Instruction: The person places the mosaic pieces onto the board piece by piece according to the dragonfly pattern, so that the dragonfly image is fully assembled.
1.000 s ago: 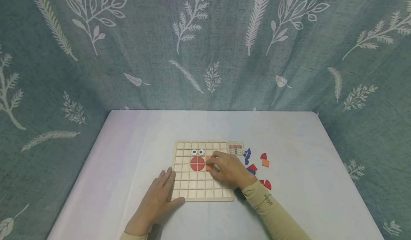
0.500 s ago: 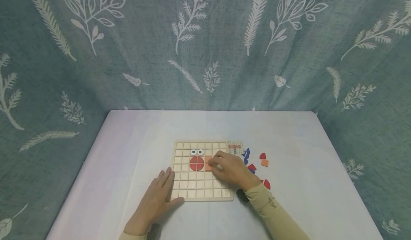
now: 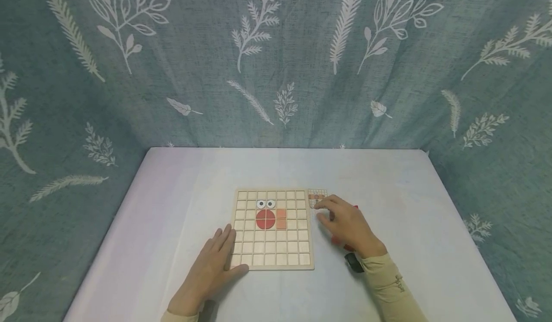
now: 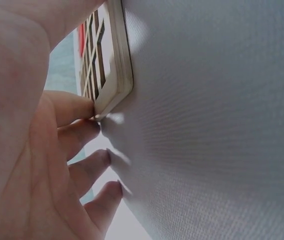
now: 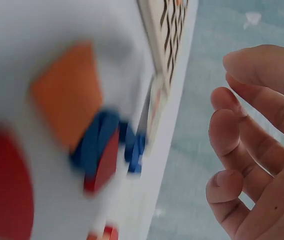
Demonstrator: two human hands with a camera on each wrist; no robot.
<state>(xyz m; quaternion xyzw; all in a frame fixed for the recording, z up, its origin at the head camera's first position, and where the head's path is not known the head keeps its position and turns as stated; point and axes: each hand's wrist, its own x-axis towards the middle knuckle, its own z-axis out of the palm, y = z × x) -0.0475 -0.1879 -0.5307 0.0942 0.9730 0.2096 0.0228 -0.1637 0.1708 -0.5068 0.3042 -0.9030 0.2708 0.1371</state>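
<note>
Loose pieces (image 5: 82, 140) lie directly under our right hand (image 3: 347, 226), right of the grid board (image 3: 272, 259).
Our right grip hangs apart, fingers loosely curled and holding nothing, over the orange, blue and red shapes on the table (image 3: 181, 207); it is far the nearer hand. Our left hand (image 3: 211, 269) lies flat, fingers straight, touching the board's near left corner.

White table (image 3: 181, 207) with wooden grid board (image 3: 272, 259), pattern card (image 3: 316, 195), loose coloured pieces (image 5: 67, 107).
</note>
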